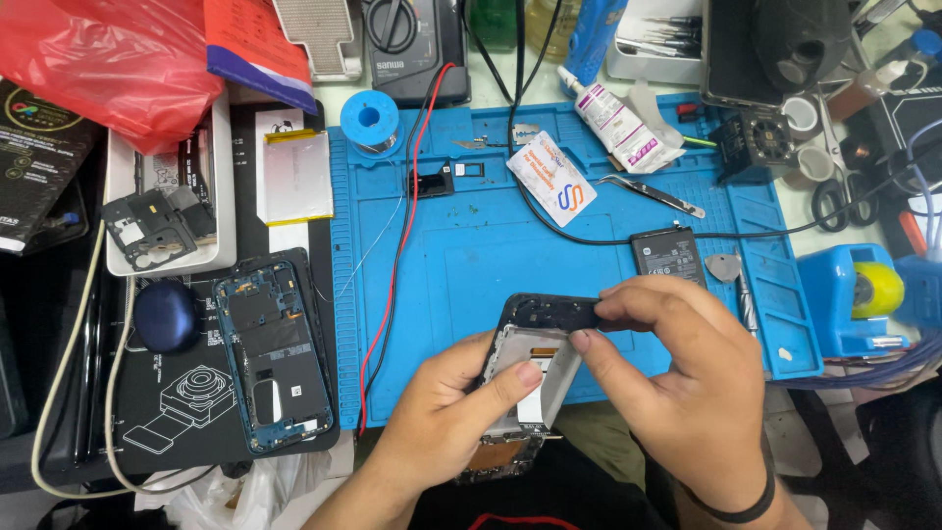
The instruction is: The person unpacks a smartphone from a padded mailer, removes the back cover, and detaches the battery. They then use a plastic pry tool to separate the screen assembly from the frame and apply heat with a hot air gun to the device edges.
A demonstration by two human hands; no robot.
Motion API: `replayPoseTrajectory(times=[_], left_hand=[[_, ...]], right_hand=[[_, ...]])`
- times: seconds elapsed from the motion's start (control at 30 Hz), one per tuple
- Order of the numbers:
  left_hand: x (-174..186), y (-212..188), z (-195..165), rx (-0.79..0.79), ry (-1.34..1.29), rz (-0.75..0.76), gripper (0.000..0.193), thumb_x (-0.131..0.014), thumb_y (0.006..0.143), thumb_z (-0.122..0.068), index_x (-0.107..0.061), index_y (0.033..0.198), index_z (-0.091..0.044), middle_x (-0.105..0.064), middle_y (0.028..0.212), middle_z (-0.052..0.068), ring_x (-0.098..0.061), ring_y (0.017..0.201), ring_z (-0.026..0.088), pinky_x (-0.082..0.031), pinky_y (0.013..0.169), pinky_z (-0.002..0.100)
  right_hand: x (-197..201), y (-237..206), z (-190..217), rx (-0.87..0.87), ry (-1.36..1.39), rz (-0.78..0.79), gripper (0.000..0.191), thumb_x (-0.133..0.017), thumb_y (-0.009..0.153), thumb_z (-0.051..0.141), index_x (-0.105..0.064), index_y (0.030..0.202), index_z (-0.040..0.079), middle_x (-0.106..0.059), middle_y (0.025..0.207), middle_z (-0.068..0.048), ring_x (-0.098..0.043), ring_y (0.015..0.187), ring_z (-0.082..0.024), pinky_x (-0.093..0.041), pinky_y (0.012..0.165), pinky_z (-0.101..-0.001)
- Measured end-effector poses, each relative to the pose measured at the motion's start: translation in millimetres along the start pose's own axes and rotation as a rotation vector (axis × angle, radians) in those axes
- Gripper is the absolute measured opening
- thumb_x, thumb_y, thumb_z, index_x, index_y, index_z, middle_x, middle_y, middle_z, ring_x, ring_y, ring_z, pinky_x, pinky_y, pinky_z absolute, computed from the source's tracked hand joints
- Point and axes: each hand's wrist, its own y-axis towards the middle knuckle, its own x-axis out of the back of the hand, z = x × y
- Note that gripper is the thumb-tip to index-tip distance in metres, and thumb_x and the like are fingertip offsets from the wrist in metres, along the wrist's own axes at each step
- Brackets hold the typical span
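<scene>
Centrally, left hand [446,417] clasping opened phone [525,378] at lower centre, right hand [677,378] pinching its black top cover [551,312], fingers curled.

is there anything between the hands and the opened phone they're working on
Nothing visible does. The left hand already grips the opened phone from the side, thumb on its inner plate, and the right hand pinches the black cover piece at its top end. Both are in direct contact.

Two opened phones [525,378] [275,355], one blue mat [471,265], one solder spool [370,120] and one tweezers [653,194] are counted.
</scene>
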Motion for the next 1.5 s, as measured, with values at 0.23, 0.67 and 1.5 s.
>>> replayPoseTrajectory(times=[0.23,0.67,1.5], left_hand=[[1.1,-3.4,10.7,0.065,-0.148,0.076,0.04,-0.061,0.101,-0.013,-0.061,0.139,0.0,-0.07,0.119,0.005,-0.065,0.106,0.011,-0.052,0.09,0.029],[-15.2,-16.2,2.1,0.073,-0.202,0.185,0.064,-0.058,0.104,-0.013,-0.035,0.163,-0.002,-0.057,0.139,0.007,-0.056,0.121,0.013,-0.048,0.103,0.03],[-26.0,-21.3,-3.8,-0.023,0.074,0.188,0.062,-0.058,0.104,-0.016,-0.037,0.159,0.003,-0.047,0.161,0.012,-0.041,0.151,0.019,-0.029,0.124,0.034]], right_hand=[[0.8,-0.5,-1.1,0.036,0.016,0.034,0.033,-0.085,0.073,0.005,-0.065,0.098,0.001,-0.069,0.103,-0.011,-0.069,0.095,-0.02,-0.055,0.084,-0.029],[7.5,5.0,9.5,0.34,0.066,0.109,0.036,-0.089,0.071,0.01,-0.069,0.101,0.011,-0.071,0.099,-0.005,-0.069,0.09,-0.021,-0.053,0.084,-0.0337],[0.5,-11.8,14.2,0.303,0.107,-0.002,0.034,-0.088,0.07,0.004,-0.068,0.097,0.006,-0.07,0.097,-0.008,-0.071,0.088,-0.022,-0.055,0.084,-0.0362]])
